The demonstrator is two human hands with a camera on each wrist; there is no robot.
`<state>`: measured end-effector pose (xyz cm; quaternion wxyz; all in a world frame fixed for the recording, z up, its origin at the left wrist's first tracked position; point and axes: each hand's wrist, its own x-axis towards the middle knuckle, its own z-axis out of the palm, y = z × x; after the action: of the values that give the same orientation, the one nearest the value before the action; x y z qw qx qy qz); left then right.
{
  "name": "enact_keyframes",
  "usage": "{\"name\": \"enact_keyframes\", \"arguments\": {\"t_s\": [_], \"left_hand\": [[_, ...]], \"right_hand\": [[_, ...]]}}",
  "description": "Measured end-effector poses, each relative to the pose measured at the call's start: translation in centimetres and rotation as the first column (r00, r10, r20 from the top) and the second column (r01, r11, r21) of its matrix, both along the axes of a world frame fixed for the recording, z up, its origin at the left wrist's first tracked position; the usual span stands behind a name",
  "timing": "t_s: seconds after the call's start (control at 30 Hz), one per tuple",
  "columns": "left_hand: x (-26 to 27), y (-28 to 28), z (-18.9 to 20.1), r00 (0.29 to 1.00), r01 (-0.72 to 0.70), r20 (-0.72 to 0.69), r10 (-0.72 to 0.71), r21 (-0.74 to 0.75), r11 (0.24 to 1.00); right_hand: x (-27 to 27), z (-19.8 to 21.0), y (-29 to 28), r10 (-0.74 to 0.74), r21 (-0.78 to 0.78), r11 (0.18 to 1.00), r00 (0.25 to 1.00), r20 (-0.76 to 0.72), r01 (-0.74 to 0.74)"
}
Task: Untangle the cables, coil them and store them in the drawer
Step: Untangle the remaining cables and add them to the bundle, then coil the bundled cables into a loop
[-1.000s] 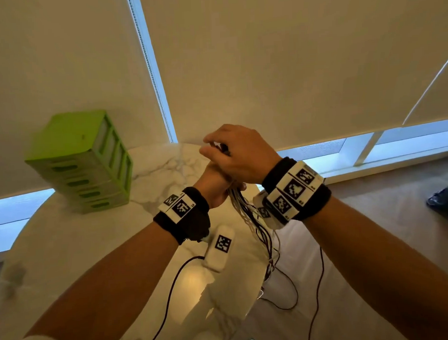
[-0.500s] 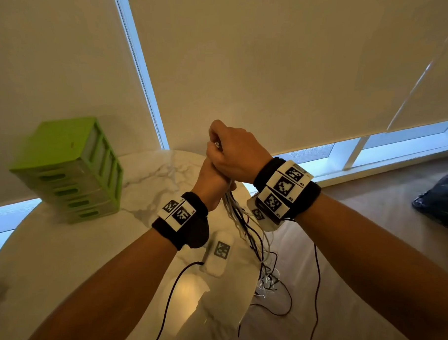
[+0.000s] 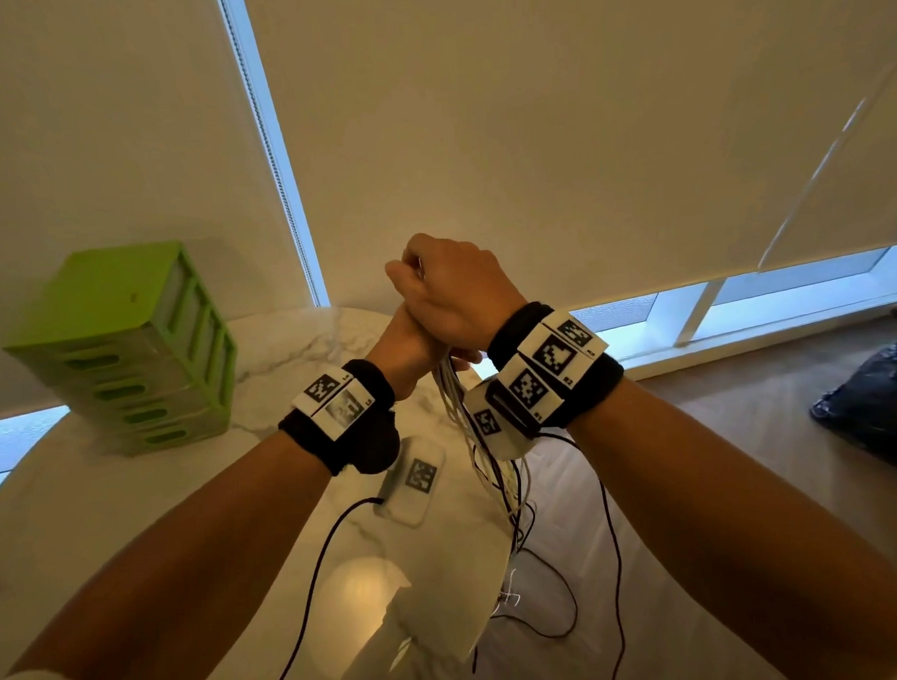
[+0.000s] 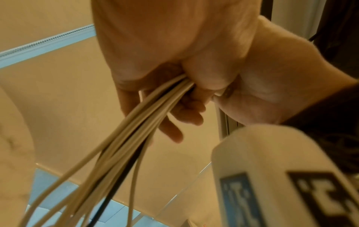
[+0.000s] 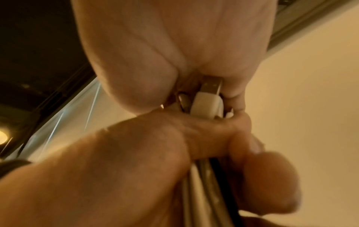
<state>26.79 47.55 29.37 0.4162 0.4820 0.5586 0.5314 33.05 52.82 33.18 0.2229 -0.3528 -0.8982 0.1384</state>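
Gripping thin, smooth white cables (image 3: 485,456), both hands fisted.

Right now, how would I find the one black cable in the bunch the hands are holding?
Start at the round white marble table; above its right edge the left hand and right hand grip a hanging cable bundle. Nearly every strand is white; the black cable is the single dark one running down the middle.
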Motion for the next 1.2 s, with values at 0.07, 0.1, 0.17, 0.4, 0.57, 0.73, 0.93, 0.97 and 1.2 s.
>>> {"name": "enact_keyframes", "arguments": {"t_s": [0.07, 0.1, 0.17, 0.4, 0.57, 0.73, 0.93, 0.97, 1.2], "left_hand": [[0.4, 0.2, 0.0, 0.998, -0.057, 0.028, 0.056, 0.019, 0.998], [0.6, 0.3, -0.1, 0.996, -0.085, 0.009, 0.085, 0.025, 0.996], [0.4, 0.5, -0.6, 0.993, -0.116, -0.026, 0.117, 0.027, 0.993], [-1.9, 0.1, -1.2, 0.995, -0.015, -0.101, 0.020, 0.047, 0.999], [-3.1, -0.3, -2.0, 0.995, -0.035, 0.096, 0.038, -0.032, 0.999], [-5.9, -1.0, -1.9, 0.825, -0.185, 0.533, 0.188, -0.059, 0.981], [-9.5, -2.3, -4.0, 0.653, -0.251, 0.689, 0.315, -0.196, 0.948], [-10.1, -2.7, -4.5, 0.613, -0.256, 0.712, 0.343, -0.231, 0.939], [-14.6, -7.2, -8.3, 0.748, -0.246, 0.458, 0.480, -0.480, 0.842]], "right_hand": [[-0.1, 0.1, -0.3, 0.026, -0.005, 1.000, 0.999, 0.037, -0.025], [-0.1, 0.4, -0.4, 0.045, -0.010, 0.999, 0.998, 0.053, -0.045], [0.1, 1.1, -0.3, 0.097, -0.072, 0.993, 0.993, 0.064, -0.092], [-0.7, 0.7, -0.4, 0.148, -0.061, 0.987, 0.989, 0.007, -0.147], [0.2, 0.5, 0.2, 0.134, -0.482, 0.818, 0.919, -0.372, -0.314], [-0.3, -6.7, -0.3, -0.020, -0.722, 0.506, 0.831, -0.556, -0.471], [-3.6, -10.5, -3.6, 0.180, -0.494, 0.813, 0.940, -0.290, -0.308], [-3.9, -10.7, -3.7, 0.217, -0.439, 0.853, 0.957, -0.192, -0.282], [-6.1, -11.2, -5.2, 0.330, -0.345, 0.900, 0.934, 0.136, -0.267]]}}
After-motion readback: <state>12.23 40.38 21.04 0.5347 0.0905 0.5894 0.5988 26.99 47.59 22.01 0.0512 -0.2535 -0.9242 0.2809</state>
